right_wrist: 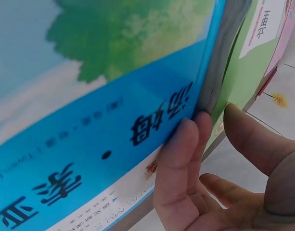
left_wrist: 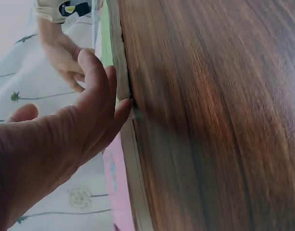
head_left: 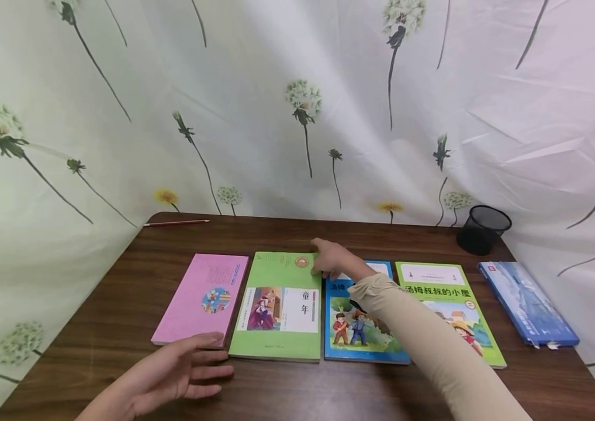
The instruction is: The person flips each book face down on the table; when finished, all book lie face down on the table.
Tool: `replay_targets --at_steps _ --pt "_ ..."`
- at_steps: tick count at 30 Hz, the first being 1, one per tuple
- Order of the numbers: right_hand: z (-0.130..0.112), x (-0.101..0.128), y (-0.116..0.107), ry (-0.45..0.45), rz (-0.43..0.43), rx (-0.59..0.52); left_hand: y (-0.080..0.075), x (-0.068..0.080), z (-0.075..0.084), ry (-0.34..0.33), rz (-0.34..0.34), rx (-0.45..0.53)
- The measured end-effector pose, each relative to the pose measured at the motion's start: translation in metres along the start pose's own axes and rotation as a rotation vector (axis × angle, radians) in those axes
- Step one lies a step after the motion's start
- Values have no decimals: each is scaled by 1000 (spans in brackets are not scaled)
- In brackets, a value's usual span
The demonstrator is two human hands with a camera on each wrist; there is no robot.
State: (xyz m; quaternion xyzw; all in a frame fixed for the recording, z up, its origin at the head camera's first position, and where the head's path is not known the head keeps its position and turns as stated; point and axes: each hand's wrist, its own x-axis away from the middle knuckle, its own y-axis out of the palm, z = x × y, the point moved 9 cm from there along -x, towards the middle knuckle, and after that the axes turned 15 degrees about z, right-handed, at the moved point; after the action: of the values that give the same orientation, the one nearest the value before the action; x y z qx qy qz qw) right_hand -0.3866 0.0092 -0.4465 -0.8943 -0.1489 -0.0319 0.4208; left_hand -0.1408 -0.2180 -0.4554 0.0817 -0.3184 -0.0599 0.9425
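My left hand [head_left: 176, 374] is at the near edge of the pink book [head_left: 203, 298] and the green book [head_left: 276, 345], fingers loosely extended. In the left wrist view its fingertips [left_wrist: 122, 109] are right where the two books' edges meet. My right hand [head_left: 336, 258] reaches over the top right corner of the green book, index finger stretched leftward past it. In the right wrist view the thumb [right_wrist: 246, 134] lies at the green book, and other fingers [right_wrist: 178, 149] overlap the side of the blue book [right_wrist: 137, 96]. The right forearm hides part of the blue book in the head view.
Right of the blue book lie another green book [head_left: 434, 283] with a farm picture and a thick blue-covered book [head_left: 529, 304]. A black mesh pen holder [head_left: 481, 231] stands at the back right. A pencil [head_left: 176, 223] lies along the back left edge of the wooden table [head_left: 92, 327].
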Motion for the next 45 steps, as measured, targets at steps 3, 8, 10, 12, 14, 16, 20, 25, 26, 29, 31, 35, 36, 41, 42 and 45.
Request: replay_targets --at_steps 3,8,10,12,14,16,20,25,26,29,31,35,36,41,42,45 --pt "1 0 0 2 8 14 -1 1 -1 -23 -30 80" --pt "0 2 0 -12 20 38 0 0 1 -44 -34 133" --pt "-1 3 -1 -19 25 47 1 -1 1 -60 -28 160" --pt "-2 3 -2 -23 26 50 2 -1 1 -70 -28 178" --pt "-3 3 -2 -26 26 51 3 -2 1 -76 -26 199" --pt "-3 3 -2 -28 25 52 3 -2 -1 -72 -19 212" --pt "-3 2 -2 -23 26 49 3 -5 -2 -47 3 229" --pt "-2 1 -2 -11 30 42 4 -9 -2 -30 43 234" --pt "-2 0 -2 -8 31 40 4 -10 -2 -31 54 231" --pt "-1 0 -2 2 36 32 6 -12 -4 -40 75 213" --pt "-1 0 -1 5 37 30 8 -13 -5 -47 88 192" --pt "-1 1 -1 -4 41 31 10 -14 -6 -44 129 140" --pt "-1 1 -1 -7 40 32 10 -15 -6 -36 143 117" --pt "1 2 -2 5 32 6 11 -19 3 58 171 -21" --pt "2 3 -2 9 28 -2 12 -20 5 77 172 -40" --pt "2 3 -2 15 20 -29 15 -22 12 114 193 -79"
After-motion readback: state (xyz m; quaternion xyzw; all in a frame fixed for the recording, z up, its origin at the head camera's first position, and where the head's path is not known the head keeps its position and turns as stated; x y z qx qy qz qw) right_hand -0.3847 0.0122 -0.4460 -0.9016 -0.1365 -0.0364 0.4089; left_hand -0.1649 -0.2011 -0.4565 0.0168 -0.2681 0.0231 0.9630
